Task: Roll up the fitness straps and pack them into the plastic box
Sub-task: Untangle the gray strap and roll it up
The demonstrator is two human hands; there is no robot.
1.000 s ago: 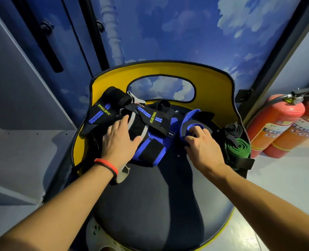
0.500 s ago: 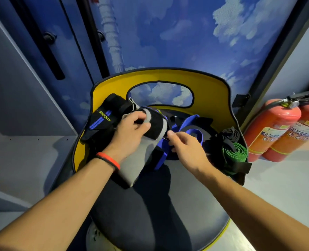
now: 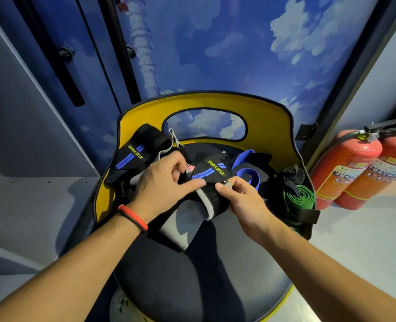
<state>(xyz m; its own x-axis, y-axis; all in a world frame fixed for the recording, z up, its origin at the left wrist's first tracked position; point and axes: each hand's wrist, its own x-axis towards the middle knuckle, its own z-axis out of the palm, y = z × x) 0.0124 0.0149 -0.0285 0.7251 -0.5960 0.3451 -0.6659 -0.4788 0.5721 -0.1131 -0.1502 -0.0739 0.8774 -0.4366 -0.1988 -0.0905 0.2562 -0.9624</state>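
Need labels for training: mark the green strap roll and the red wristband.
green strap roll (image 3: 302, 199): head view, on its coiled side.
red wristband (image 3: 133, 217): head view, on the band's middle, left wrist.

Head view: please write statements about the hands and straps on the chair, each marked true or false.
1. Both the left hand and the right hand grip the black XUEYING strap. True.
2. The green rolled strap lies at the seat's left side. False: it lies at the right side.
3. The red wristband is on the right wrist. False: it is on the left wrist.
4. Two red fire extinguishers stand right of the yellow chair. True.
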